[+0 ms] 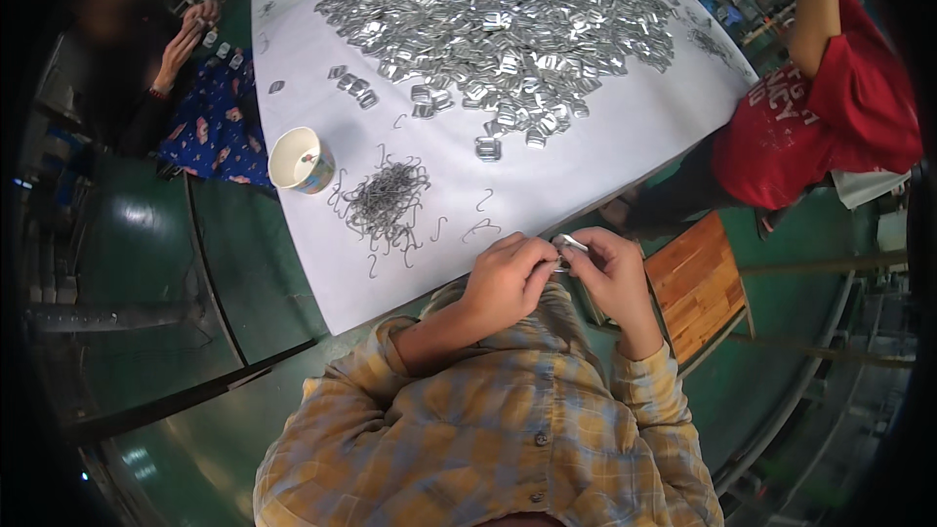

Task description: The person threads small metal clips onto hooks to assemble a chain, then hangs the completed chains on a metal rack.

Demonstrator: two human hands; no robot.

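Note:
Just past the table's near edge, my two hands meet in front of my body. A small silver metal buckle (572, 243) is pinched between the thumb and fingers of my right hand (619, 283). My left hand (504, 283) is closed with its fingertips against the buckle's near side; what it pinches there is hidden by the fingers. On the white tabletop (625, 141), a heap of thin S-shaped wire hooks (390, 197) lies to the left of my hands, with a few loose hooks (481, 226) closer to them.
A big mound of silver buckles (508, 24) covers the far table. A paper cup (318, 179) stands at the left edge. Co-workers sit at the left and far right; one in a red shirt (820, 122) is nearer, right. A wooden stool (695, 283) stands right of my hands.

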